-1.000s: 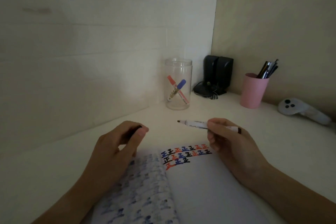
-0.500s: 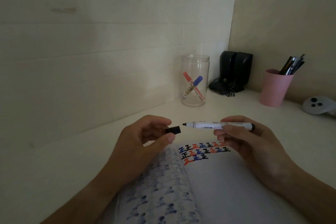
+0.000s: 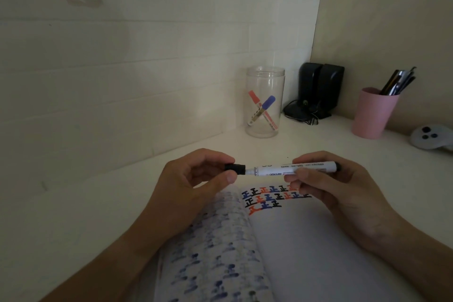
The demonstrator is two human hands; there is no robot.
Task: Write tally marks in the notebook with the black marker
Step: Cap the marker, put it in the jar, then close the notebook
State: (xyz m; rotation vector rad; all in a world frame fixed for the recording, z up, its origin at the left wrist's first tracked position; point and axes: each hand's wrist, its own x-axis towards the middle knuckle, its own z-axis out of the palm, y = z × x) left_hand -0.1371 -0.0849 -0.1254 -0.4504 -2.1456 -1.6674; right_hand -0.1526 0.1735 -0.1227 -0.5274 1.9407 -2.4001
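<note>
Two hands meet over the far edge of the open notebook (image 3: 306, 252) in the single head view: the left hand (image 3: 186, 191) pinches the black cap (image 3: 235, 168) between thumb and fingertips, and the right hand (image 3: 343, 193) is closed around the barrel of the black marker (image 3: 282, 169), which hangs in the air above the top rows of tally marks (image 3: 269, 197), not touching the page. The marker's long axis lies nearly level, running left to right across the view, its tip end pointing toward the left hand and its tail toward the right. The cap sits at the tip, only partly seated by the look of it, and whether it is going on or coming off cannot be told from this view. One risk is a skewed cap jamming on the nib; another is an exposed nib brushing a finger or smearing the page, should either hand dip
</note>
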